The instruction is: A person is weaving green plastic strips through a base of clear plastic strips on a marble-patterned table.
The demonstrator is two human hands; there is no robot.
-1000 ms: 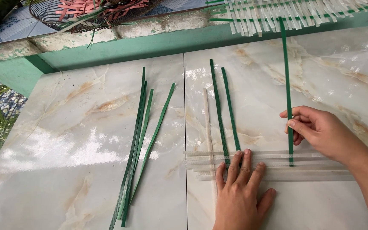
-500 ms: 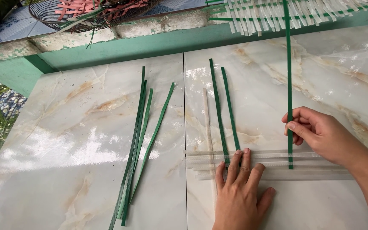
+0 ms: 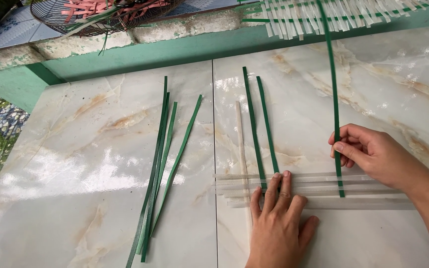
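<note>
Spanning the view, a marble-patterned tabletop (image 3: 100,164) carried clear horizontal strips (image 3: 373,201). On them the left hand (image 3: 279,223) lay flat, fingers together. The right hand (image 3: 373,156) had fingers pinched on a long green strip (image 3: 332,89) crossing them; loose green strips (image 3: 160,164) lay well left.

Left hand (image 3: 280,226): palm down, fingers together and stretched forward, pressing flat.
Right hand (image 3: 373,155): reaching in from the right, thumb and curled fingers pinched shut, apparently on something thin.
Right forearm: bare, angled toward lower right corner.
</note>
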